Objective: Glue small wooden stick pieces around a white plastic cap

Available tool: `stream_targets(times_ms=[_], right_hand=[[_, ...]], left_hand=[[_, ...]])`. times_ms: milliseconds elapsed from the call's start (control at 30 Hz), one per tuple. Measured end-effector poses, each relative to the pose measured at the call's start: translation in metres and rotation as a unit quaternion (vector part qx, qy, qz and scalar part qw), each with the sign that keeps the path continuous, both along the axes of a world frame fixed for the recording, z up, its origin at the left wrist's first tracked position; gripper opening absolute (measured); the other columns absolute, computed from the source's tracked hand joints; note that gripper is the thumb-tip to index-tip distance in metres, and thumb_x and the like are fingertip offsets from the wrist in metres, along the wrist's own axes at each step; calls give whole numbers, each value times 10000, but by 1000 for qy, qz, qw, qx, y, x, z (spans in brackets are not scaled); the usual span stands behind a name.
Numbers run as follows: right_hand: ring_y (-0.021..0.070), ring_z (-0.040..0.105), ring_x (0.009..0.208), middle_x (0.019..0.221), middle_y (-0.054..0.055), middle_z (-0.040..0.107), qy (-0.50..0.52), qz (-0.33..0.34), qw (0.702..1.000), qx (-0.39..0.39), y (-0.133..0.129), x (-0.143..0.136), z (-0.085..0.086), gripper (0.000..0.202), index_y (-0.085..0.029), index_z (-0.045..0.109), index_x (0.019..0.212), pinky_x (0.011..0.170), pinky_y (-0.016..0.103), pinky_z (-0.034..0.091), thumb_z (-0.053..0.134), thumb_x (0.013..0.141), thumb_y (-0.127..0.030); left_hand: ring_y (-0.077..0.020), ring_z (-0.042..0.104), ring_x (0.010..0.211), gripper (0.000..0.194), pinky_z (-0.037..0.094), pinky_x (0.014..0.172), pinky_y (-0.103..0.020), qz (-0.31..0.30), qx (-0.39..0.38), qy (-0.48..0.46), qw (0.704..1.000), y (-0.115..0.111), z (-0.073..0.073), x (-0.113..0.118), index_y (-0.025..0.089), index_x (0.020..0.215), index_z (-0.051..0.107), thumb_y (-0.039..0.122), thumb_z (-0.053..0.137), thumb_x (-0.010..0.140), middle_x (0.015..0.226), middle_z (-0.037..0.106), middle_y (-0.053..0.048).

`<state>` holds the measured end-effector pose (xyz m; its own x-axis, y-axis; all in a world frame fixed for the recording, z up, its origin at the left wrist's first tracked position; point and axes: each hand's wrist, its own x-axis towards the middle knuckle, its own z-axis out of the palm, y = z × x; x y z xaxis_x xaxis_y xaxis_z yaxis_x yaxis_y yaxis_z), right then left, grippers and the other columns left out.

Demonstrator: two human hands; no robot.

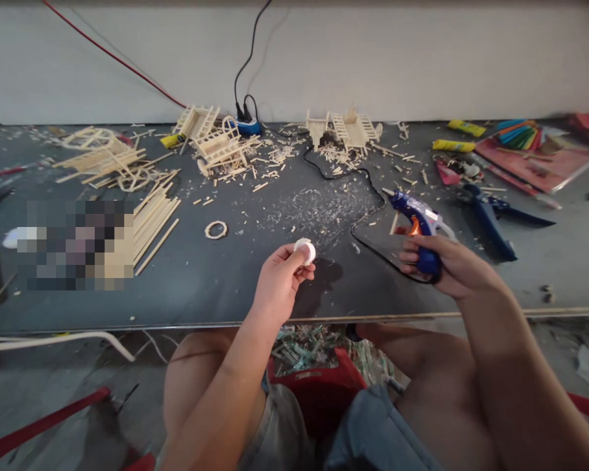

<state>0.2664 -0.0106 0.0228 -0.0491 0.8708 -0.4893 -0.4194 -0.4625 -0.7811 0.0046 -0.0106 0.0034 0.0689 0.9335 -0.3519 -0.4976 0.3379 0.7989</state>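
Between thumb and fingers, my left hand (283, 278) pinches a small round white disc (305, 251) above the front part of the table. My right hand (446, 261) is wrapped round the handle of a blue glue gun (412, 210) with an orange trigger. Its nozzle points up and to the left, away from the disc. A black cord (360, 230) trails from the glue gun across the table. To the left of my left hand lies a small wooden ring (216, 229), touched by neither hand.
Bundled wooden sticks (154, 226) lie at left, near a pixelated patch. Small stick-built models (220, 149) stand at the back beside a blue power socket (248, 125). Blue cutters (491, 222) rest at right. Scraps and glue strands (307, 209) litter the grey table (186, 297).
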Motion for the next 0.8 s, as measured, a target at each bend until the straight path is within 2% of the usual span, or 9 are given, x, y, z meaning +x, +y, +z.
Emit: stream_targets(times_ms=[133,233,300,433,567,800], right_hand=[[128,601,622,689,9,630,-2,-22,1000,-8,-6,-12,-1,227,-194,680,865,557,256,563,749,649,-210],[178,652,771,880,65,688,-7,-1,998,56,-11,-26,-2,243,-179,692,895,536,236,549,740,656,-186],[178,657,780,920,59,687,11,32,995,98,-14,-34,-2,225,-185,694,915,491,214,519,719,692,-173],[137,632,654,825,33,678,39,70,990,113,-18,-45,-5,130,-191,688,876,455,199,482,680,748,-172],[153,638,687,840,59,675,30,52,992,115,-19,-53,-8,79,-168,682,839,455,200,468,667,769,-200],[98,513,531,674,19,597,17,53,993,100,-21,-61,-13,120,-151,658,742,429,211,405,711,746,-258]], left_hand=[[-87,543,554,184,422,510,-215,-14,1,0,1000,3,0,6,120,744,608,266,718,718,675,605,-23],[-84,542,550,176,424,508,-218,-17,-2,-1,1000,6,0,11,123,747,607,268,705,727,692,616,-26],[-84,544,548,174,424,506,-217,-13,-5,-1,1000,8,-1,13,126,745,607,268,706,725,690,616,-22],[-83,538,541,190,415,492,-212,-3,4,-2,1000,9,-2,14,133,734,605,281,723,718,675,609,-13],[-82,535,538,189,412,486,-211,8,7,3,1000,10,-2,16,135,738,607,283,724,721,676,608,-9],[-85,533,535,181,413,480,-214,16,9,3,1000,9,-1,17,134,752,613,275,724,726,674,610,-11]])
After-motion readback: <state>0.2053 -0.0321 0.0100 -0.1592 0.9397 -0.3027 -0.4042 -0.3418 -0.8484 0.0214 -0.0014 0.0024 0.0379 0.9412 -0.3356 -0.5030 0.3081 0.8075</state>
